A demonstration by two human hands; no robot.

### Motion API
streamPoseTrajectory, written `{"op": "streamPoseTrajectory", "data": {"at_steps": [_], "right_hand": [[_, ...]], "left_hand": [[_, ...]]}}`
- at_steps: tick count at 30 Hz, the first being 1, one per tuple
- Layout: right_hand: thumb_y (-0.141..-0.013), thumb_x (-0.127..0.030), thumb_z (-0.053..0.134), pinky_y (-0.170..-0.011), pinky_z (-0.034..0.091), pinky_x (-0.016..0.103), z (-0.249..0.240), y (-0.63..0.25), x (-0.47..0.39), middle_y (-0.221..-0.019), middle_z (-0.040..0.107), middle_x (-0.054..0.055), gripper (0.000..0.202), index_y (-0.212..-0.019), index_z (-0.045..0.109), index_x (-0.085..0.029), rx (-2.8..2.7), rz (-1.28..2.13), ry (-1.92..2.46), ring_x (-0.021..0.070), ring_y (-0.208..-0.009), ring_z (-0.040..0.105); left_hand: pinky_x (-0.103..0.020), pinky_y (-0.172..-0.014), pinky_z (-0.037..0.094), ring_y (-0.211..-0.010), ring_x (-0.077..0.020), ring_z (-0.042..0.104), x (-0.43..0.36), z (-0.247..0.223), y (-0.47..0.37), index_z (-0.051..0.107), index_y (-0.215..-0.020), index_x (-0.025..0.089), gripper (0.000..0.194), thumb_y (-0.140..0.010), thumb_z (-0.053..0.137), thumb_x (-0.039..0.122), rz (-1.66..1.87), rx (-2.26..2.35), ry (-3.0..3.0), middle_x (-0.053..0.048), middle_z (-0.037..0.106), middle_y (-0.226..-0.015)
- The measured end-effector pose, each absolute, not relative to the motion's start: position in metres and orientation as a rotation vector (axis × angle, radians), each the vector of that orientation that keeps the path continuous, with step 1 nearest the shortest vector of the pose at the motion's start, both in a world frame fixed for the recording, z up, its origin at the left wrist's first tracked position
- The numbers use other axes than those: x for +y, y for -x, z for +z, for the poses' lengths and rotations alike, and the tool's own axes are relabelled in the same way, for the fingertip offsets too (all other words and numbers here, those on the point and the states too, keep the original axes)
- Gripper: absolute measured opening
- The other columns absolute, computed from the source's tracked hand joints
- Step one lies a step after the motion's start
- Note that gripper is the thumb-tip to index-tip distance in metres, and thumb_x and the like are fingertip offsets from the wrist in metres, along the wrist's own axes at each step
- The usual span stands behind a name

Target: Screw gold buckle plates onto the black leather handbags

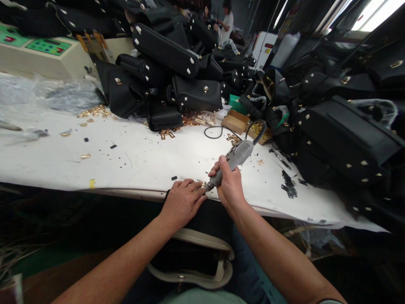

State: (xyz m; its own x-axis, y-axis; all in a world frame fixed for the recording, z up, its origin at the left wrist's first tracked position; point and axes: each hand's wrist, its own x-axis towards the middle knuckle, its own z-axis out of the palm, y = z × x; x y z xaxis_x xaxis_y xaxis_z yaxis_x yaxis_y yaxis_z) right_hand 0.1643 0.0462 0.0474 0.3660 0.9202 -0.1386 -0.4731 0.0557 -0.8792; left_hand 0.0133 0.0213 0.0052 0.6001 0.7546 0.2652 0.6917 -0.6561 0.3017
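Note:
My right hand (pixel 230 180) is closed around a grey electric screwdriver (pixel 238 157), whose tip slants down to the left. Its tip is at a small gold clasp fitting (pixel 203 185) on the black bag (pixel 212 216). With fingers close together, my left hand (pixel 184 199) holds the bag's upper part at the table edge, fingertips beside the fitting. The bag hangs toward my lap, its pale-lined mouth (pixel 202 234) gaping. My left palm and fingers hide part of the bag, and whether the tip sits in a screw is too small to tell.
Finished-looking black bags (pixel 166 50) are heaped along the back and right. On the white table (pixel 164 158) lie gold fittings (pixel 95 112), a cardboard box (pixel 236 121), black plates (pixel 288 185) and tweezers (pixel 279 158). A cable (pixel 261 131) runs from the screwdriver. Two people (pixel 226 25) are far behind.

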Motion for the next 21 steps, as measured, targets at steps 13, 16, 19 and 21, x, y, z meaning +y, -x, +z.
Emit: {"op": "streamPoseTrajectory", "data": {"at_steps": [13,16,19,21], "right_hand": [[-0.076,-0.051,0.079,-0.051,0.046,0.023,0.0439,-0.165,0.0439,-0.065,0.058,-0.004,0.04,-0.083,0.056,-0.02,-0.539,1.124,1.064,0.0112,-0.055,0.055],[-0.077,-0.051,0.079,-0.051,0.045,0.023,0.0449,-0.1648,0.0435,-0.065,0.058,-0.004,0.039,-0.083,0.055,-0.02,-0.536,1.127,1.05,0.0107,-0.055,0.055],[-0.076,-0.051,0.079,-0.052,0.046,0.023,0.0465,-0.1643,0.0436,-0.065,0.057,-0.004,0.04,-0.083,0.055,-0.02,-0.549,1.123,1.056,0.011,-0.055,0.055],[-0.076,-0.052,0.079,-0.052,0.046,0.023,0.0473,-0.164,0.0441,-0.065,0.057,-0.004,0.041,-0.084,0.054,-0.02,-0.55,1.123,1.06,0.0112,-0.055,0.055]], "left_hand": [[-0.044,-0.089,0.044,-0.115,-0.0255,0.057,0.0226,-0.001,-0.0119,0.067,-0.121,0.027,0.026,-0.098,0.058,0.035,0.615,1.21,-2.676,-0.004,0.069,-0.125],[-0.043,-0.088,0.044,-0.114,-0.0255,0.057,0.0228,-0.0005,-0.0119,0.069,-0.119,0.027,0.025,-0.098,0.059,0.035,0.603,1.206,-2.681,-0.004,0.069,-0.125],[-0.043,-0.087,0.044,-0.114,-0.0254,0.057,0.0231,-0.0005,-0.0117,0.07,-0.117,0.028,0.023,-0.097,0.061,0.035,0.608,1.203,-2.686,-0.004,0.069,-0.124],[-0.043,-0.087,0.044,-0.114,-0.0254,0.057,0.0232,-0.001,-0.0114,0.069,-0.118,0.028,0.024,-0.097,0.06,0.035,0.609,1.205,-2.686,-0.005,0.069,-0.125]]}}
